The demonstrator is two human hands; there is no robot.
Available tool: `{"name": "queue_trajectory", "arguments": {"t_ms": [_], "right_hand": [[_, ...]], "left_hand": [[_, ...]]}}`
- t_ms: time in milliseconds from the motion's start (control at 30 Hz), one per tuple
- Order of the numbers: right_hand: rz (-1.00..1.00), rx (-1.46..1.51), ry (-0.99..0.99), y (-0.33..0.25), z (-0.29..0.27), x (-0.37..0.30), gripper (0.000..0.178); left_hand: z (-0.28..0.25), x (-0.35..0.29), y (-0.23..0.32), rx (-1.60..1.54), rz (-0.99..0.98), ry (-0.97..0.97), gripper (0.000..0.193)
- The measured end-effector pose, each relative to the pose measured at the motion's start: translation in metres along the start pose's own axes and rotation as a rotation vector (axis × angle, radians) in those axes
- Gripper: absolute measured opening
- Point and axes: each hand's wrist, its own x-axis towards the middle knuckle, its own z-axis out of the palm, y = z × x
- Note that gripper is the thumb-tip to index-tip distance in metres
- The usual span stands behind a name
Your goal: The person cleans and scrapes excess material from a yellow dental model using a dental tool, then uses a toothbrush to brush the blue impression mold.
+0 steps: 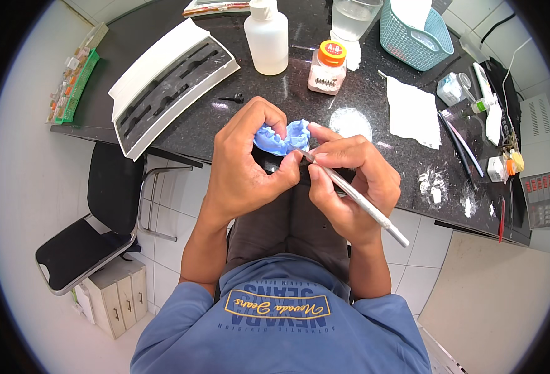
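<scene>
Close to the near edge of the bench, my left hand (pixel 237 156) is closed around a blue dental mould (pixel 275 143), arch-shaped with a ragged upper rim. Its thumb lies along the near side of the mould. My right hand (pixel 359 177) grips a silver pen-like knife (pixel 368 209) between thumb and fingers. The knife's tip points left and meets or nearly meets the mould's near right side; exact contact cannot be made out. A right fingertip rests by the mould's right end. Part of the mould is hidden behind my left fingers.
On the dark bench stand a white-capped bottle (pixel 267 43), an orange-lidded jar (pixel 327 70), a glass of water (pixel 353 20) and a teal basket (pixel 412 38). An open white case (pixel 131 121) lies left; a white cloth (pixel 412 112) and powder (pixel 435 187) lie right. A black chair (pixel 114 193) stands left.
</scene>
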Motion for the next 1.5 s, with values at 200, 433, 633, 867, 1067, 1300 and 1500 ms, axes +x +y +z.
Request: {"name": "queue_trajectory", "arguments": {"t_ms": [200, 433, 633, 867, 1067, 1300, 1500], "right_hand": [[0.026, 0.028, -0.007, -0.001, -0.001, 0.0, 0.019], [0.056, 0.047, -0.018, -0.003, -0.002, 0.001, 0.017], [0.077, 0.048, -0.031, -0.003, -0.003, 0.001, 0.017], [0.122, 0.052, -0.036, -0.006, -0.005, 0.0, 0.017], [0.143, 0.042, -0.049, -0.005, -0.007, 0.0, 0.016], [0.162, 0.069, -0.074, -0.006, -0.008, 0.001, 0.016], [0.182, 0.087, -0.071, -0.008, -0.009, 0.002, 0.015]], "left_hand": [[-0.001, 0.001, 0.001, 0.008, 0.005, -0.019, 0.027], [-0.003, 0.002, 0.001, 0.008, 0.019, -0.039, 0.026], [-0.006, 0.003, 0.001, -0.01, 0.012, -0.076, 0.026], [-0.011, 0.004, 0.001, -0.059, -0.004, -0.116, 0.026], [-0.013, 0.005, -0.003, -0.092, -0.018, -0.153, 0.025], [-0.017, 0.006, -0.004, -0.146, -0.038, -0.191, 0.025], [-0.018, 0.007, -0.006, -0.138, -0.042, -0.207, 0.029]]}}
